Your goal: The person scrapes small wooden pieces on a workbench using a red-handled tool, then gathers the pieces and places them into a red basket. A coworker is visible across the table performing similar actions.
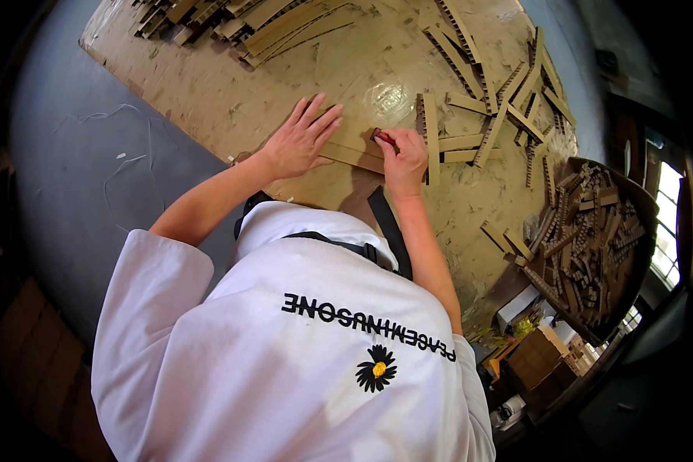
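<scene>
On the tan table a long flat cardboard strip point(356, 157) runs between my hands. My left hand point(300, 143) lies flat with its fingers stretched out, the palm side against the strip's left part. Beside the strip's right end, my right hand point(406, 160) is closed around a small dark-red tool point(384, 139); its working end is hidden, so I cannot tell its exact kind. Just right of that hand, a cardboard piece with a corrugated edge point(431, 135) lies pointing away from me.
Loose corrugated cardboard strips point(508, 108) are scattered at the far right. More strips are stacked point(262, 27) at the far left. A large dark bin point(639, 223) full of cardboard offcuts stands at the right, with an open carton point(539, 358) nearer me. Grey floor point(77, 177) lies left.
</scene>
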Available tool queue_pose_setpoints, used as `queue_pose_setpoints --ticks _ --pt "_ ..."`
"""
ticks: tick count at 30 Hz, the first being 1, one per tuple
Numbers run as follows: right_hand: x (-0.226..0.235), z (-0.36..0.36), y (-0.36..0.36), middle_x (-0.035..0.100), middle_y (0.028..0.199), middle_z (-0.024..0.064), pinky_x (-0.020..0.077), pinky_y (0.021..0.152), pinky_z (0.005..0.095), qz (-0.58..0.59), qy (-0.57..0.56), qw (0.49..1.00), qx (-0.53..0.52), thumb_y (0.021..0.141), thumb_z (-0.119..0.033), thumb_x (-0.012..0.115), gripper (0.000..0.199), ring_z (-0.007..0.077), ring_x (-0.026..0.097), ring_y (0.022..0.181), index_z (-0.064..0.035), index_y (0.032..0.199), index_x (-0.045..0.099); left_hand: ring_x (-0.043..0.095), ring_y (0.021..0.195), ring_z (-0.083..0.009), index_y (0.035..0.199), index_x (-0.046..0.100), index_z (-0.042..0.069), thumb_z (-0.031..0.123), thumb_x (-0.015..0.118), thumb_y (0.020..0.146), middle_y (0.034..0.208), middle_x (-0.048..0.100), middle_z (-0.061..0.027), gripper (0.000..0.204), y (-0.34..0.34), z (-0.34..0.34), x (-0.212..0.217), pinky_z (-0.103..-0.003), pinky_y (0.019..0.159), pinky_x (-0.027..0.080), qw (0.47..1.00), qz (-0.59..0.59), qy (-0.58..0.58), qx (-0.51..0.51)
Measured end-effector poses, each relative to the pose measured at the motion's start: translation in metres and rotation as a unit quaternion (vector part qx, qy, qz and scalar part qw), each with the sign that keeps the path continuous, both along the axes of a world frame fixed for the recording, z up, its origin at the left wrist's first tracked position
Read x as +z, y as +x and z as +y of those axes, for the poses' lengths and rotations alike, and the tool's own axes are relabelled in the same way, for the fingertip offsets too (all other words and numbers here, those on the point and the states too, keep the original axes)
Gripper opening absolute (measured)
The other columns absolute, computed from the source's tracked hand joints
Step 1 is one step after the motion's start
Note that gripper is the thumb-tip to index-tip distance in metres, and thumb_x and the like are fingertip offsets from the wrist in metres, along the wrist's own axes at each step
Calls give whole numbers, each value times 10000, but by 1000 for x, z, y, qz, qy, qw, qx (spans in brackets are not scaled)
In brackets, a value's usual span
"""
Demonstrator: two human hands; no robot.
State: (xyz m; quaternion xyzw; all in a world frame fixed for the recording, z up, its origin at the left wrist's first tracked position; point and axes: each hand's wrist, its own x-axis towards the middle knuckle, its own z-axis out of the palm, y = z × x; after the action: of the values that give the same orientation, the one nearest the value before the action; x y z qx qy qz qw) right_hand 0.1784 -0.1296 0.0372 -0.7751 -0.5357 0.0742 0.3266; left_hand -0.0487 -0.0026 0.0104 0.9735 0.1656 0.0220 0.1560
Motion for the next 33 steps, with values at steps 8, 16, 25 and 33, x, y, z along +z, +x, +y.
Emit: queue_pose_setpoints --ticks 8,16,25,33 --pt "-9 -1 0 688 924 -33 460 788 406 -54 -17 998 -2 810 -197 857 157 245 651 907 -212 939 769 166 1604 -416 1596 447 37 604 672 925 1724 286 -104 906 1 -1 -9 -575 1311 151 1000 -7 -3 12" --pt "-7 0 -1 691 953 -47 436 803 406 -67 -30 997 -6 820 -214 848 141 238 649 925 -218 940 774 142 1617 -416 1602 401 50 535 773 860 1744 251 -92 962 0 -3 -24 -591 1314 154 996 -72 -50 26" --pt "-8 0 -1 698 950 -58 427 791 393 -81 -38 996 -11 814 -216 853 130 229 657 915 -222 919 775 148 1617 -413 1610 388 63 518 784 856 1744 250 -88 966 0 -3 -22 -591 1314 152 995 -69 -61 27" --pt "-13 -1 -2 701 976 -59 421 783 392 -87 -20 996 -7 806 -213 858 154 233 663 922 -235 934 775 166 1612 -420 1603 395 52 504 788 851 1735 274 -102 961 0 -3 -21 -601 1304 176 996 -72 -55 27"
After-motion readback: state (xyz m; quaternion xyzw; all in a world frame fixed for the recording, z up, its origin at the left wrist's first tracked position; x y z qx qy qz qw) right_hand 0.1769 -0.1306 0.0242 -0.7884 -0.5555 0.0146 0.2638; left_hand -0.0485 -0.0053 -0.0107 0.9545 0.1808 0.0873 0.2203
